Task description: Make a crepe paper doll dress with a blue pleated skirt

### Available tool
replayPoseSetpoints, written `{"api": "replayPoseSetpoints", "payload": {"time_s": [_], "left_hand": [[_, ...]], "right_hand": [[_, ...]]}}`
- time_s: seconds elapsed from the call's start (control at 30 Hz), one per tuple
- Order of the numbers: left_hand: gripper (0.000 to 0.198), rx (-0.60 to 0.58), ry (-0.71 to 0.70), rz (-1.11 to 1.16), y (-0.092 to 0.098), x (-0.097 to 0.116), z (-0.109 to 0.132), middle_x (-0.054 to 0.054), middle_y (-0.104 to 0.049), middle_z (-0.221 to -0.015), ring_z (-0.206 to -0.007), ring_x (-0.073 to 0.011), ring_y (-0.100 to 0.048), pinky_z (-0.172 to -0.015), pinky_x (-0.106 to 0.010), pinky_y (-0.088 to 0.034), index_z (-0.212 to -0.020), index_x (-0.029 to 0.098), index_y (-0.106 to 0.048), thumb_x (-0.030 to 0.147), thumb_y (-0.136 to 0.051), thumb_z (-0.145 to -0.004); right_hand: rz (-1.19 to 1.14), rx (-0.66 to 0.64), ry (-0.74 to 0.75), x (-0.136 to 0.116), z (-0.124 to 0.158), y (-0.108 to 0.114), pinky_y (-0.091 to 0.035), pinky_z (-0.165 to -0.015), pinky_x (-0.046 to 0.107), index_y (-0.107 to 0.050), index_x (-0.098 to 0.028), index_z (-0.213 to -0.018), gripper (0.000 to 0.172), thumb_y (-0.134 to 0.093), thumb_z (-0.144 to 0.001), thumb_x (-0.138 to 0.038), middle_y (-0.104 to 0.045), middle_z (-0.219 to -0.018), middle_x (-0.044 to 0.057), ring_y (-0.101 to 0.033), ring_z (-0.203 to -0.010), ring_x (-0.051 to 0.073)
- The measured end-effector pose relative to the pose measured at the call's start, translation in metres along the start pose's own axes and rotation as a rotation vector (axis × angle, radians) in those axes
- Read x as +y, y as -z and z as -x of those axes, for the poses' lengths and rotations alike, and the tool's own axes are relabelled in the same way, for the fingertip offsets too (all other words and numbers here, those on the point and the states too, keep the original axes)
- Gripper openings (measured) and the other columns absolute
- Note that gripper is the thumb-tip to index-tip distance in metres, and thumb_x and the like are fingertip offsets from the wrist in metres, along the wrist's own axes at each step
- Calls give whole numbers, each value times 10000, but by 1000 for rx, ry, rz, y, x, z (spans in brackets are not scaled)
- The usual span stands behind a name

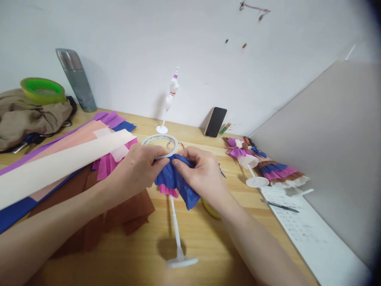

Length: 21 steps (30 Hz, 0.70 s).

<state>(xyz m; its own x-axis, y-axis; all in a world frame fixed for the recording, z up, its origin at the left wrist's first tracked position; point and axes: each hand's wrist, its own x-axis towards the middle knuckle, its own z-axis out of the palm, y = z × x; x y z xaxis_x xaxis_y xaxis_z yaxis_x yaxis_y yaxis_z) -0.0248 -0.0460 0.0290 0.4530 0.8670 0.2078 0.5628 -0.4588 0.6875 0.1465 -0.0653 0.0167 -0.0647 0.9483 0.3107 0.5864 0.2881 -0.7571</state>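
My left hand [145, 163] pinches the top edge of a strip of blue crepe paper [186, 190] between thumb and index finger. Close beside it, my right hand [201, 167] grips the same strip, which hangs in gathered folds. Below the blue layer shows a pink crepe paper ruffle [168, 191]. Both sit around a small white mannequin stand [175, 222], tilted with its round base towards me; its upper part is hidden by my hands. A white roll of tape [145, 140] appears just behind my fingertips.
Crepe paper sheets [59, 161] spread over the left side. A bare mannequin [174, 85], a phone [216, 122] and a grey bottle [79, 85] stand along the wall. Dressed mannequins [276, 171] lie at right above a written sheet [309, 230] with a pen [282, 206].
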Motion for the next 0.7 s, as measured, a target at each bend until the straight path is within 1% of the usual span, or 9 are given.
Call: {"api": "replayPoseSetpoints", "payload": {"time_s": [0.1, 0.17, 0.27, 0.4, 0.53, 0.7], "left_hand": [[208, 74, -59, -115, -2, 0, 1, 32, -560, -515, -429, -78, -462, -476, -204, -345, -746, 118, -700, 148, -512, -831], [208, 113, -115, -166, -3, 0, 1, 37, -521, -514, -457, -72, -434, -491, -202, -321, -695, 113, -676, 131, -519, -829], [202, 153, -170, -217, -5, 0, 3, 50, -468, -508, -470, -66, -397, -502, -201, -300, -675, 110, -647, 119, -522, -833], [192, 186, -177, -267, -7, 0, 5, 53, -455, -514, -473, -69, -387, -504, -206, -289, -655, 121, -607, 104, -524, -827], [175, 181, -162, -253, -7, 2, 6, 34, -531, -561, -514, -80, -455, -531, -205, -316, -678, 125, -612, 88, -522, -823], [219, 200, -156, -233, -6, 4, 7, 65, -417, -490, -461, -63, -369, -498, -200, -279, -603, 135, -543, 82, -526, -815]], "right_hand": [[-28, 16, -27, 2, 0, -4, -415, -541, 237, -591, -175, -648, 156, -583, -778, -261, -619, -625, 14, -545, -581, 131], [-54, 21, -41, 3, 0, -6, -412, -526, 233, -591, -171, -634, 164, -578, -773, -257, -617, -613, 12, -540, -563, 126], [-86, 30, -36, 2, 0, -7, -397, -505, 225, -585, -169, -617, 166, -572, -766, -240, -595, -586, 1, -521, -538, 115], [-102, 52, -2, 1, 3, -9, -386, -496, 219, -588, -170, -616, 154, -572, -761, -220, -570, -565, -15, -489, -516, 103], [-89, 72, 28, -1, 5, -9, -379, -496, 215, -604, -170, -626, 159, -569, -775, -212, -573, -564, -15, -486, -515, 102], [-25, 89, 104, -4, 7, -8, -387, -519, 223, -600, -177, -618, 185, -554, -796, -202, -581, -566, -8, -495, -528, 107]]}}
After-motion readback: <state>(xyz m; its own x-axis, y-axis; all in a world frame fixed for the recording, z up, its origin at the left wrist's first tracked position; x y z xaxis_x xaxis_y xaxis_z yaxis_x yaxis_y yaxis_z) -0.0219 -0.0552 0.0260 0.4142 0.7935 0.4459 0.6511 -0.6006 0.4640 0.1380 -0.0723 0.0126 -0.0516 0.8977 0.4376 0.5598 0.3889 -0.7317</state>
